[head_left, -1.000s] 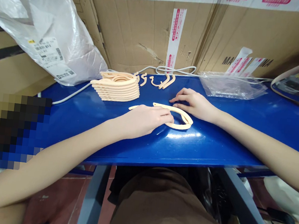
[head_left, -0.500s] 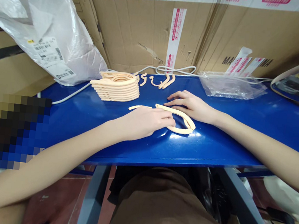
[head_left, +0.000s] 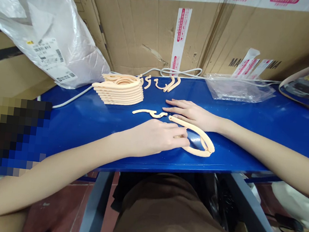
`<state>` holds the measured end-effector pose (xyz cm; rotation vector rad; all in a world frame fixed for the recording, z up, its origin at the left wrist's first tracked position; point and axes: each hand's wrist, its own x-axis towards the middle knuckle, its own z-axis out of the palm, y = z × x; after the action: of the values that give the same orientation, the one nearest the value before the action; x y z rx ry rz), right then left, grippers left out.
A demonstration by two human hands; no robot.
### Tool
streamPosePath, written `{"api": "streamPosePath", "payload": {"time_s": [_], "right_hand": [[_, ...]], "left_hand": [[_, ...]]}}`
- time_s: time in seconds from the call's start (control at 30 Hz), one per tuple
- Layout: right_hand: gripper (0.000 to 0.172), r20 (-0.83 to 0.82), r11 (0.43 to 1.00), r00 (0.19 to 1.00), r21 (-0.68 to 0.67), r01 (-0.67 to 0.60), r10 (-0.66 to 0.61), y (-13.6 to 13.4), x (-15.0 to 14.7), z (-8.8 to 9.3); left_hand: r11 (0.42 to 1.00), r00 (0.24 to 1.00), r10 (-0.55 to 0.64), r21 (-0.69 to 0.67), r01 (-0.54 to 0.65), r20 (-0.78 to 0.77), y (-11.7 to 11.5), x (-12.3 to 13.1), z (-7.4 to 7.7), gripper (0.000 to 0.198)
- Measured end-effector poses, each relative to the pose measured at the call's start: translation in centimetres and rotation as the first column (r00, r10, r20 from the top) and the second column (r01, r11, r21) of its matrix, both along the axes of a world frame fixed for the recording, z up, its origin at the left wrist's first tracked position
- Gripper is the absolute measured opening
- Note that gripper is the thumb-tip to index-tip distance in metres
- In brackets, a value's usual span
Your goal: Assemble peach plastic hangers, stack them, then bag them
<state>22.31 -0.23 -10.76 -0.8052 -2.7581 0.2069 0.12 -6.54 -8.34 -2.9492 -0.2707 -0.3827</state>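
Note:
My left hand [head_left: 159, 137] has its fingers wrapped round one end of a cream plastic folding hanger [head_left: 199, 152]. The folded arms form a pointed loop lying on the blue table [head_left: 91, 131], with the tip to the right. Part of the hanger is hidden under my fingers. Just beyond that hand lies a loose hanger hook [head_left: 144, 111] with a wavy end. My right hand [head_left: 192, 113] rests palm down with its fingers stretched out to the left. It is close behind the hanger's upper arm and appears to hold nothing.
A stack of folded hangers [head_left: 120, 93] stands back left, beside several loose hooks [head_left: 172, 84]. A white plastic bag [head_left: 85, 59] leans behind it. Further right are a clear plastic bag [head_left: 238, 91] and a white cable [head_left: 181, 73]. Cardboard boxes [head_left: 147, 29] line the back.
The hanger and my left hand have shifted right and nearer to me, uncovering the loose hook's wavy end. My right hand has slid slightly left and nearer, its fingers now flatter.

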Motion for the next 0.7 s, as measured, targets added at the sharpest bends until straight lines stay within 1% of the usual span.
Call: {"api": "streamPosePath", "payload": {"time_s": [0.17, 0.3, 0.4, 0.57, 0.7], "right_hand": [[0.05, -0.019, 1.0, 1.0, -0.002, 0.011, -0.011, -0.39, -0.26, 0.11], [0.05, -0.047, 1.0, 0.999, -0.007, 0.017, -0.017, -0.58, -0.37, 0.11], [0.049, -0.058, 1.0, 0.998, -0.023, 0.011, -0.012, -0.61, -0.42, 0.13], [0.046, -0.02, 0.999, 1.0, -0.032, -0.005, 0.004, -0.68, -0.52, 0.29], [0.045, -0.055, 0.999, 0.998, -0.04, -0.029, 0.027, -1.0, -0.7, 0.51]], "left_hand": [[0.996, 0.999, -0.045, 0.081, 0.043, 0.022, -0.44, 0.15, -0.12, 0.027], [0.987, 0.998, -0.055, 0.151, 0.052, 0.019, -0.66, 0.18, -0.09, 0.029], [0.986, 0.998, -0.054, 0.16, 0.05, 0.016, -0.7, 0.19, -0.08, 0.031], [0.985, 0.998, -0.059, 0.165, 0.055, 0.016, -0.74, 0.29, -0.05, 0.032], [0.984, 0.998, -0.063, 0.17, 0.059, 0.014, -0.79, 0.37, 0.07, 0.033]]}}
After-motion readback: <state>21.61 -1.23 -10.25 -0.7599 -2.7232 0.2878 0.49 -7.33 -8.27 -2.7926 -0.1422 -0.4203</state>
